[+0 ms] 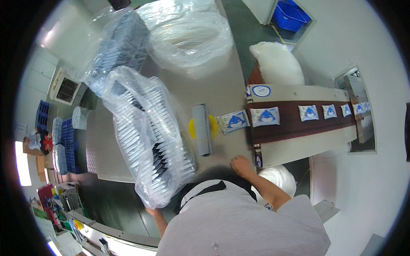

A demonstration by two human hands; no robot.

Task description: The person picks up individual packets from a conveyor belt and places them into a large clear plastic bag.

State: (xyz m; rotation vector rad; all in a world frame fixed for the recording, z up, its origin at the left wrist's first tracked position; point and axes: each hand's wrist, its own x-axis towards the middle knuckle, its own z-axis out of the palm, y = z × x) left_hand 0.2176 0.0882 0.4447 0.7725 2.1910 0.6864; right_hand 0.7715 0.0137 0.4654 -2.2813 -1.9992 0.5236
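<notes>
A clear plastic bag [147, 141] packed with rows of small silvery-blue packets lies across the table's left part, its near end past the table edge. My left hand [151, 210] is at that near end, touching the bag or just under it; its fingers are hidden. My right hand [241, 166] rests closed on the table's near right edge, with nothing visible in it. A grey bar-shaped object [202, 130] lies over a yellow disc [191, 128] between bag and conveyor. Beside them, a white-and-blue packet [233, 122] with a whale picture lies at the conveyor's end.
More whale packets [265, 116] sit in a line on the dark red conveyor belt [299, 134], which comes through a wall opening at right. Another filled bag [117, 49] and clear plastic bags [188, 40] occupy the table's far side. White bulky sacks [279, 64] stand beside the conveyor.
</notes>
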